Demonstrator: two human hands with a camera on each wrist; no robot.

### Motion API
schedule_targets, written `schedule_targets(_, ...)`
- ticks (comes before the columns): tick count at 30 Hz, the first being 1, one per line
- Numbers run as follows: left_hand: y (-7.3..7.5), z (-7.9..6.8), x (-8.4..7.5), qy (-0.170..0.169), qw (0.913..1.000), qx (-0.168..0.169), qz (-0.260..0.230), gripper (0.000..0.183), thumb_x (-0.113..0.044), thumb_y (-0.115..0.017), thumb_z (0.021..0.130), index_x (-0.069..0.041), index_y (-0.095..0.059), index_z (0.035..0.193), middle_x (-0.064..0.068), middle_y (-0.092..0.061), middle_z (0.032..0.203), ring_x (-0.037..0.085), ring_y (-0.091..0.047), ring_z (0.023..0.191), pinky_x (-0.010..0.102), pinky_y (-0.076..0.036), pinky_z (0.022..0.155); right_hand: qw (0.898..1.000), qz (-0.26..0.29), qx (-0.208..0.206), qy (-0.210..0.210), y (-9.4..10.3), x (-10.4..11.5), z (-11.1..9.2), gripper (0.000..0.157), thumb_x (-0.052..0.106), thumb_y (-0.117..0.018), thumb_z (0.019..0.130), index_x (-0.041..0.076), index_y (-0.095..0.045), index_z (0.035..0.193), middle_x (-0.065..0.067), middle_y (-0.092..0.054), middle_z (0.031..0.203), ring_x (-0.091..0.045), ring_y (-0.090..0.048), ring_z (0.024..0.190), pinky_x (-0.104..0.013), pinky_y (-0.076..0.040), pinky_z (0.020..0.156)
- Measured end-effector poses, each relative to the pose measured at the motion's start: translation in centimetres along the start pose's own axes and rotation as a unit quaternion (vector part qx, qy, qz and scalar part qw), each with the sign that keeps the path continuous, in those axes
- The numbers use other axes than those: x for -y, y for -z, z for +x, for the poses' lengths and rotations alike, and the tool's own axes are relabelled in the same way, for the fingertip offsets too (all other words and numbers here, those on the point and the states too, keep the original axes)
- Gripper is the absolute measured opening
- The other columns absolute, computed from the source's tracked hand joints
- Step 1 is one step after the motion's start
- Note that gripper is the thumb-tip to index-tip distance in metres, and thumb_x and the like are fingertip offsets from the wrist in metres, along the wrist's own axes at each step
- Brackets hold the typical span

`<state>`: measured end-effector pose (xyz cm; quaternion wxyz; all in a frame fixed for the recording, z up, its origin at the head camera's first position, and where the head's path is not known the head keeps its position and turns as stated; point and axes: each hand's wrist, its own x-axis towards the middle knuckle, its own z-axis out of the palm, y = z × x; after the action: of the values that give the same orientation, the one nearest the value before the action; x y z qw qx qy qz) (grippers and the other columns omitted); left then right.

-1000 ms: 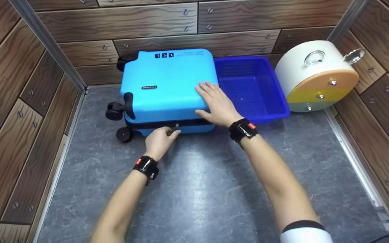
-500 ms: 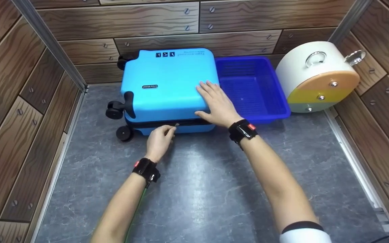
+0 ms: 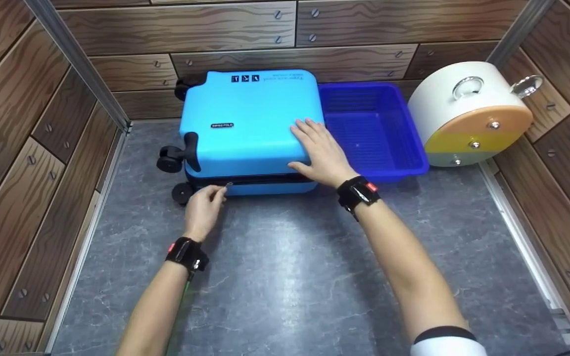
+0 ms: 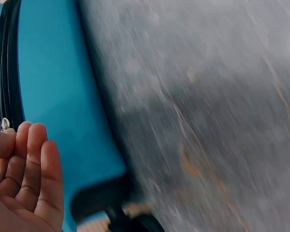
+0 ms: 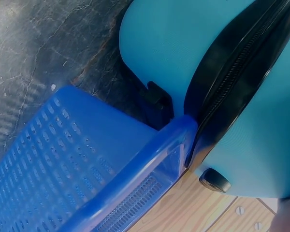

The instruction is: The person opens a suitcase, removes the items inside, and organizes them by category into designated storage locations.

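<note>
Wood-patterned walls [image 3: 235,27]: on three sides, planks printed with screw heads.
Grey floor [image 3: 285,277]: marbled, carrying everything below.
Blue suitcase [image 3: 253,106]: lying flat near the back wall, left of the basket, wheeled end to the left.
Blue basket [image 3: 359,133]: just beside the suitcase's right end, its slotted sides showing in the right wrist view.
Cream box [image 3: 443,96]: rounded, right of the basket, its front banded orange, yellow and pale green, a knob on each band.
Black zipper band [image 3: 270,179]: running along the suitcase's near side.
Right hand [image 3: 322,155]: wide, fingers spread on the suitcase top near its right end.
Left hand [image 3: 203,210]: narrow, thumb and fingertips pinching the zip pull [image 4: 5,124] toward the wheeled end.
Black straps [image 3: 359,193]: one round each wrist, each with a red tab.
Wheels [image 3: 169,159]: black, at the suitcase's left end.
Nameplate [image 3: 222,125]: small and dark, on the suitcase top.
Zip pull: metal, on the zipper band, between thumb and fingers.
</note>
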<state>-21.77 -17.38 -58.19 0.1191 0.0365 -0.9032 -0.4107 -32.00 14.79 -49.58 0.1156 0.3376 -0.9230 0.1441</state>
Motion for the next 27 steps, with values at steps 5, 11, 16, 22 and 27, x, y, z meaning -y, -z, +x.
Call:
schedule_targets(5, 2.1, 0.0, 2.0, 0.028, 0.9993, -0.021, -0.012, 0.023, -0.028, -0.065, 0.103, -0.009, -0.078, 0.106, 0.002, -0.073, 0.084, 0.016, -0.067, 0.073, 0.031, -0.051, 0.063, 1.0, 0.002, -0.004, 0.003, -0.1, -0.1, 0.0, 0.092, 0.056, -0.068, 0.094, 0.011, -0.027, 0.163, -0.007, -0.022, 0.169, -0.026, -0.012, 0.156, -0.041, -0.001, 0.125)
schedule_targets(11, 4.3, 0.3, 3.9, 0.057, 0.9969, -0.048, -0.025, 0.025, -0.028, -0.065, 0.103, -0.007, -0.078, 0.106, 0.004, -0.073, 0.084, 0.019, -0.066, 0.074, 0.029, -0.048, 0.061, 1.0, -0.002, -0.005, 0.002, -0.2, -0.2, -0.1, 0.091, 0.056, -0.067, 0.095, 0.011, -0.026, 0.163, -0.007, -0.021, 0.169, -0.025, -0.01, 0.156, -0.04, 0.0, 0.125)
schedule_targets(16, 5.3, 0.7, 4.5, 0.067, 0.9965, -0.039, -0.033, 0.027, -0.029, -0.064, 0.103, -0.007, -0.077, 0.11, 0.006, -0.073, 0.09, 0.02, -0.068, 0.079, 0.034, -0.052, 0.068, 1.0, 0.0, -0.002, 0.001, -0.2, -0.1, -0.1, 0.091, 0.056, -0.066, 0.095, 0.012, -0.025, 0.163, -0.006, -0.021, 0.169, -0.024, -0.008, 0.156, -0.04, 0.001, 0.125)
schedule_targets(22, 6.2, 1.2, 5.3, 0.085, 0.9948, -0.035, -0.043, 0.03, -0.032, -0.062, 0.104, -0.007, -0.076, 0.114, 0.008, -0.074, 0.094, 0.022, -0.069, 0.085, 0.033, -0.053, 0.072, 1.0, 0.003, 0.0, 0.0, -0.2, 0.0, -0.1, 0.091, 0.057, -0.066, 0.094, 0.014, -0.025, 0.163, -0.005, -0.021, 0.169, -0.023, -0.008, 0.156, -0.04, 0.001, 0.125)
schedule_targets(27, 6.6, 2.3, 5.8, 0.089, 0.9931, -0.045, -0.062, 0.029, -0.028, -0.061, 0.104, -0.004, -0.076, 0.11, 0.012, -0.074, 0.094, 0.025, -0.069, 0.084, 0.028, -0.049, 0.067, 1.0, 0.004, -0.001, -0.003, -0.1, -0.1, -0.2, 0.091, 0.056, -0.067, 0.094, 0.014, -0.025, 0.163, -0.005, -0.02, 0.169, -0.023, -0.007, 0.156, -0.04, 0.001, 0.125)
